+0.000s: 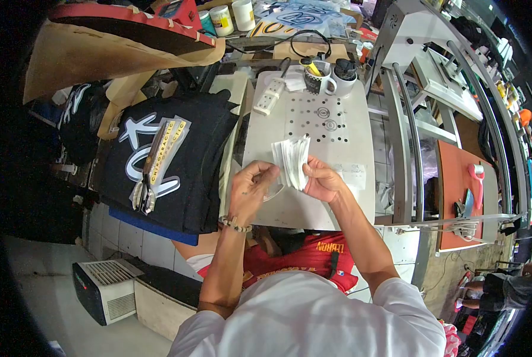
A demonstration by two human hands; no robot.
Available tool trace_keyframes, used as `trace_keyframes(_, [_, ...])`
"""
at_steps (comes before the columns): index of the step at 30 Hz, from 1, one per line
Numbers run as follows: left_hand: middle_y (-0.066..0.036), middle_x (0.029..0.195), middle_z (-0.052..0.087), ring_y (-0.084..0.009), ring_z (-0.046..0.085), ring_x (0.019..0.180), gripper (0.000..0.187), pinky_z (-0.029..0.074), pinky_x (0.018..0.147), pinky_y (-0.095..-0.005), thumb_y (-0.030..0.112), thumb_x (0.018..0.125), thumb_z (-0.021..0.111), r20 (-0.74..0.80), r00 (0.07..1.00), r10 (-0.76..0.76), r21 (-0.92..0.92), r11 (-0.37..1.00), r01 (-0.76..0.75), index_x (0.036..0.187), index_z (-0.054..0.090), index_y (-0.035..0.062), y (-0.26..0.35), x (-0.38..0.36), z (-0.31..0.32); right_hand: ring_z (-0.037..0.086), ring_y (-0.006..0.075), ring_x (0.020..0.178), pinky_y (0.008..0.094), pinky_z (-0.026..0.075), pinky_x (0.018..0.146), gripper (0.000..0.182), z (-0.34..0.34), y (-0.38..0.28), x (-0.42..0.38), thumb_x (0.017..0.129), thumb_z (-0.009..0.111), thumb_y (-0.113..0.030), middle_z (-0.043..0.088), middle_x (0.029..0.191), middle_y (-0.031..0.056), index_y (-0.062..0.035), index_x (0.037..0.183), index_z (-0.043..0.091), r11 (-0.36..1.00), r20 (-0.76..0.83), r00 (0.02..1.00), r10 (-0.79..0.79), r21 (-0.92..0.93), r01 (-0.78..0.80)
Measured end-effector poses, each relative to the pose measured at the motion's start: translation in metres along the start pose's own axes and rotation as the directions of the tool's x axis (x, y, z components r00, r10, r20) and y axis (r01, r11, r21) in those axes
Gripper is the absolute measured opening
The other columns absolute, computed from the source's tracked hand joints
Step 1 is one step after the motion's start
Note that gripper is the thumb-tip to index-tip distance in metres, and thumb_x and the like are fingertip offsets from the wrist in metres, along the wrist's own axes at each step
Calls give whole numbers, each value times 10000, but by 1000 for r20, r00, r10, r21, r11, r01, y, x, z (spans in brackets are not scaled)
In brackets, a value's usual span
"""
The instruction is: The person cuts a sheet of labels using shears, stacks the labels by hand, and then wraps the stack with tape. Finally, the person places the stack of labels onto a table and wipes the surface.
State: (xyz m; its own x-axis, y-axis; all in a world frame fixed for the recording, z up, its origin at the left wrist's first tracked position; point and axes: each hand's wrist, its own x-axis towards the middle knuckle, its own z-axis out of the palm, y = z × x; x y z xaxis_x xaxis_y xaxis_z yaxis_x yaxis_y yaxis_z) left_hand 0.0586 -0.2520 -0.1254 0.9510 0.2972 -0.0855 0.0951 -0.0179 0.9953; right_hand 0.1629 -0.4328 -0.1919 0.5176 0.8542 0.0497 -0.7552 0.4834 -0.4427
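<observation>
A fanned stack of thin white slips (291, 159) stands up above the table in front of me. My right hand (322, 178) grips its right side, thumb in front and fingers behind. My left hand (254, 183), with a beaded bracelet at the wrist, is closed in a pinch at the stack's left edge. A thin pale strip (275, 194) curves out just below the left fingers. Whether those fingers hold that strip or one of the slips, I cannot make out. Under both hands lies the white tabletop (266, 211).
Black printed shirts (200, 149) lie stacked at left, with clear-wrapped yellow-lettered strips (166, 149) on top. A power strip (271, 95), two mugs (344, 87) and a sheet of black dots and emblems (304, 122) occupy the table's far part. A metal frame (391, 143) rises at right.
</observation>
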Motion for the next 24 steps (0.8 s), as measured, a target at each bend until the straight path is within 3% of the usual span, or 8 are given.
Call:
trace_keyframes(4, [65,674,531,-26,426,573,132,339,504,-222,173,930,707,53,998,32,62,997,-35,897,686,47,2,-2,-3,606,210,1195,382,484,1025,536,-10,3,1,878,732,-153,631,1286,81,-78,1364,520,998,37,999,4,62,-6])
trace_keyframes(7, [71,691,490,-25,408,591,117,328,514,-223,142,932,695,95,979,179,45,982,-184,868,656,52,12,-10,-7,609,210,1181,387,483,1018,534,-15,3,0,876,736,-163,631,1279,80,-80,1359,523,996,32,999,-9,92,6])
trace_keyframes(9, [70,714,469,-22,401,618,121,321,533,-215,124,933,689,187,980,69,-122,991,-47,850,633,55,18,-14,-17,612,215,1172,394,483,1013,535,-24,2,0,875,738,-168,632,1273,80,-81,1357,522,995,14,1000,-14,99,12])
trace_keyframes(11, [69,721,483,-19,404,631,109,322,543,-211,123,933,688,239,971,22,-211,977,29,859,643,57,6,-8,-29,610,240,1165,412,473,1006,548,-38,2,3,862,751,-175,632,1261,89,-81,1350,520,975,254,967,22,209,-77])
trace_keyframes(13, [67,729,497,-17,407,643,96,323,553,-206,122,933,687,291,956,-20,-291,951,108,868,653,60,3,-5,-28,607,249,1166,419,464,1008,556,-33,0,2,855,758,-174,630,1261,93,-82,1348,519,988,192,980,58,132,-85])
trace_keyframes(15, [57,721,523,-22,421,633,92,339,555,-211,128,930,688,157,988,-2,-1,1000,2,887,672,48,3,-2,-16,591,249,1186,426,434,1033,584,-15,-2,3,839,774,-167,619,1275,99,-79,1355,515,995,70,992,102,13,-103])
trace_keyframes(18, [22,723,578,-50,470,642,113,385,577,-233,140,923,688,84,996,29,215,975,-46,919,689,28,5,-1,-7,567,242,1221,427,412,1060,595,-9,-3,7,845,769,-151,600,1310,89,-80,1373,503,991,101,987,122,-70,-115])
trace_keyframes(24, [-77,773,662,-123,552,681,147,459,635,-300,129,905,678,15,983,184,288,940,-181,962,690,-6,-13,7,-2,538,218,1257,421,389,1093,567,9,0,8,895,711,-108,574,1351,75,-86,1409,473,994,87,992,86,-75,-80])
